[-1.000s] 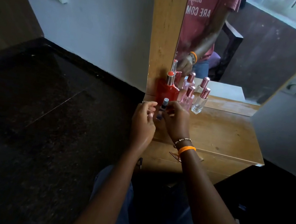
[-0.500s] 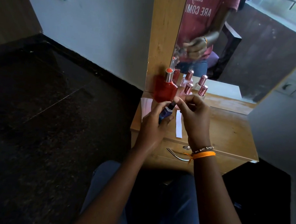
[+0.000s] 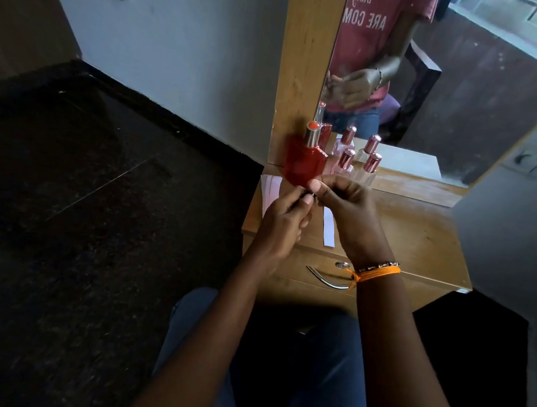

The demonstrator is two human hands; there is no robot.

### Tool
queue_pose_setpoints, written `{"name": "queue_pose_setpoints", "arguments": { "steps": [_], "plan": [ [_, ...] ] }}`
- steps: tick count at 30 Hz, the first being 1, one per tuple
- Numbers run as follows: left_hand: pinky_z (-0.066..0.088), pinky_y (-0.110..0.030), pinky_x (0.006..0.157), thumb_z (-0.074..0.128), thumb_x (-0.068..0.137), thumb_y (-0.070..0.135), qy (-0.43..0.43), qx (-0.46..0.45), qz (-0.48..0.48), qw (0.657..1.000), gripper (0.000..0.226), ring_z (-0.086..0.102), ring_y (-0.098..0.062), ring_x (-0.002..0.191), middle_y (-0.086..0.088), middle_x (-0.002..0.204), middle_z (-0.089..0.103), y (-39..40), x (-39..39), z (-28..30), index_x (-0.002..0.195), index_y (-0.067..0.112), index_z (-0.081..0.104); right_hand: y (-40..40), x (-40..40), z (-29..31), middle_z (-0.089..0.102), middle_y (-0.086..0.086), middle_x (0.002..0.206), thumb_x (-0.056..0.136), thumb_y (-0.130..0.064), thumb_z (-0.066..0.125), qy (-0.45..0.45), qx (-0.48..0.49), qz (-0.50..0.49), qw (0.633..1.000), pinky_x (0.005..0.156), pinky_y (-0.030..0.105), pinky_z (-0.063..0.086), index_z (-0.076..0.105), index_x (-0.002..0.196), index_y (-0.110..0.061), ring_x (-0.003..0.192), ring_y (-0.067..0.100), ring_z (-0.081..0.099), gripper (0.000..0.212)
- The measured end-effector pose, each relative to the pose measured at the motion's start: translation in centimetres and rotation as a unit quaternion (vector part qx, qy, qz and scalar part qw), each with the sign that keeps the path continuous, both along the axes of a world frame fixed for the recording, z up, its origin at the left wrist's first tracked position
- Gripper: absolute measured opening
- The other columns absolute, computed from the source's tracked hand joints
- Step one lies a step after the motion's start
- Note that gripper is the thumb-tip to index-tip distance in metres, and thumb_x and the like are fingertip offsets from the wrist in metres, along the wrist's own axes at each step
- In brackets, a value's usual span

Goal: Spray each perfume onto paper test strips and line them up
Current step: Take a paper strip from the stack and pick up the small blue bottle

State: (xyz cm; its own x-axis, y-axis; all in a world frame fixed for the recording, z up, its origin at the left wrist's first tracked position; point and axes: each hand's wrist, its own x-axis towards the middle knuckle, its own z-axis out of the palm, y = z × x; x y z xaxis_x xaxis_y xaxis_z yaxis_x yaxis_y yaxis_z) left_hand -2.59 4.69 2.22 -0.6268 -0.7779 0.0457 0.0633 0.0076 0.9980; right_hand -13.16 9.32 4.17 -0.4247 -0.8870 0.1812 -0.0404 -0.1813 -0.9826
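Note:
My left hand (image 3: 284,219) grips a small dark blue perfume bottle (image 3: 307,195), almost wholly hidden by its fingers. My right hand (image 3: 351,214) pinches the top of that bottle with thumb and fingers. Both hands hover just above the wooden dresser top (image 3: 420,233). One white paper test strip (image 3: 329,228) lies on the wood under my hands. A small stack of strips (image 3: 270,191) lies at the left edge. Behind stand a red perfume bottle (image 3: 304,163) and two clear bottles with rose-gold caps (image 3: 346,161) (image 3: 371,166).
A mirror (image 3: 446,90) rises at the back of the dresser and doubles the bottles. A drawer with a metal handle (image 3: 327,279) sits below the top. Dark floor (image 3: 71,211) spreads to the left; a white wall (image 3: 529,237) closes the right side.
Both hands have lifted the small blue bottle off the dresser toward me. My right hand has closed over its top, and the strips under them have come into sight.

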Motion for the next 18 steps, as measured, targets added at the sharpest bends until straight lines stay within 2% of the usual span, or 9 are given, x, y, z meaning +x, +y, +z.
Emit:
{"name": "queue_pose_setpoints", "arguments": {
  "steps": [2, 4, 7, 8, 10, 12, 14, 16, 18],
  "plan": [
    [0.028, -0.020, 0.045, 0.038, 0.098, 0.023, -0.007, 0.042, -0.018, 0.999, 0.025, 0.034, -0.005, 0.046, 0.002, 0.058, 0.040, -0.3, 0.5, 0.0, 0.081, 0.019, 0.056, -0.3, 0.2, -0.7, 0.059, 0.010, 0.065, 0.090, -0.003, 0.054, -0.015, 0.000, 0.016, 1.000, 0.061, 0.031, 0.047, 0.062, 0.084, 0.001, 0.058, 0.022, 0.055, 0.011],
    [0.027, -0.018, 0.043, 0.037, 0.097, 0.025, 0.001, 0.093, -0.062, 0.994, 0.030, 0.033, -0.006, 0.044, 0.002, 0.057, 0.040, -0.9, 1.2, -0.3, 0.076, 0.016, 0.055, -0.4, 0.4, -1.4, 0.057, 0.012, 0.063, 0.090, -0.006, 0.053, -0.033, -0.001, 0.038, 0.999, 0.062, 0.032, 0.046, 0.062, 0.086, 0.002, 0.059, 0.025, 0.052, 0.012],
    [0.027, -0.017, 0.042, 0.034, 0.097, 0.028, 0.052, 0.194, -0.132, 0.971, 0.033, 0.031, -0.004, 0.041, 0.006, 0.053, 0.042, -1.3, 2.2, -1.2, 0.075, 0.016, 0.055, -0.6, -0.1, -1.9, 0.063, -0.002, 0.066, 0.089, -0.004, 0.050, -0.114, -0.019, 0.038, 0.993, 0.068, 0.024, 0.043, 0.062, 0.088, -0.001, 0.065, 0.015, 0.050, 0.012],
    [0.028, -0.017, 0.043, 0.034, 0.096, 0.030, 0.068, 0.221, -0.141, 0.963, 0.032, 0.032, -0.004, 0.041, 0.008, 0.051, 0.043, -1.3, 2.5, -1.6, 0.076, 0.016, 0.055, -0.7, -0.6, -1.9, 0.065, -0.007, 0.069, 0.090, -0.002, 0.049, -0.117, -0.022, 0.023, 0.993, 0.070, 0.021, 0.043, 0.062, 0.088, -0.003, 0.068, 0.011, 0.050, 0.013],
    [0.033, -0.016, 0.046, 0.034, 0.096, 0.030, 0.070, 0.230, -0.125, 0.963, 0.030, 0.038, -0.003, 0.045, 0.009, 0.053, 0.046, -1.6, 2.9, -2.2, 0.079, 0.018, 0.056, -0.9, -1.5, -1.9, 0.067, -0.007, 0.077, 0.089, -0.001, 0.053, -0.042, 0.000, -0.014, 0.999, 0.073, 0.016, 0.045, 0.065, 0.088, -0.007, 0.074, 0.007, 0.054, 0.013],
    [0.038, -0.017, 0.054, 0.033, 0.097, 0.025, 0.061, 0.197, -0.086, 0.975, 0.028, 0.046, -0.002, 0.054, 0.009, 0.062, 0.052, -2.0, 3.0, -2.5, 0.083, 0.020, 0.057, -1.4, -1.6, -2.2, 0.069, 0.003, 0.091, 0.084, 0.002, 0.062, 0.076, 0.050, -0.041, 0.995, 0.076, 0.012, 0.048, 0.068, 0.094, -0.003, 0.077, -0.003, 0.061, 0.013],
    [0.038, -0.019, 0.063, 0.034, 0.098, 0.018, 0.068, 0.167, -0.045, 0.983, 0.027, 0.047, -0.003, 0.066, 0.007, 0.077, 0.054, -2.2, 2.9, -2.4, 0.088, 0.021, 0.058, -2.1, -1.0, -3.1, 0.069, 0.007, 0.088, 0.079, 0.007, 0.066, 0.228, 0.097, -0.078, 0.966, 0.071, 0.007, 0.045, 0.070, 0.095, 0.000, 0.071, -0.007, 0.060, 0.018],
    [0.040, -0.018, 0.068, 0.037, 0.097, 0.014, 0.058, 0.133, -0.002, 0.989, 0.025, 0.048, -0.004, 0.074, 0.005, 0.092, 0.056, -2.2, 2.8, -2.2, 0.091, 0.025, 0.059, -2.7, -0.3, -4.4, 0.070, 0.011, 0.081, 0.078, 0.006, 0.064, 0.350, 0.136, -0.106, 0.921, 0.062, 0.017, 0.040, 0.069, 0.085, 0.001, 0.068, 0.009, 0.057, 0.010],
    [0.043, -0.017, 0.076, 0.043, 0.095, 0.013, 0.031, 0.082, 0.025, 0.996, 0.024, 0.052, -0.005, 0.087, 0.000, 0.108, 0.055, -2.2, 2.9, -2.1, 0.093, 0.030, 0.061, -3.0, 0.2, -5.4, 0.069, 0.020, 0.080, 0.079, 0.000, 0.063, 0.381, 0.171, -0.120, 0.901, 0.062, 0.031, 0.035, 0.067, 0.082, 0.004, 0.070, 0.024, 0.056, 0.006]
  ]
}}
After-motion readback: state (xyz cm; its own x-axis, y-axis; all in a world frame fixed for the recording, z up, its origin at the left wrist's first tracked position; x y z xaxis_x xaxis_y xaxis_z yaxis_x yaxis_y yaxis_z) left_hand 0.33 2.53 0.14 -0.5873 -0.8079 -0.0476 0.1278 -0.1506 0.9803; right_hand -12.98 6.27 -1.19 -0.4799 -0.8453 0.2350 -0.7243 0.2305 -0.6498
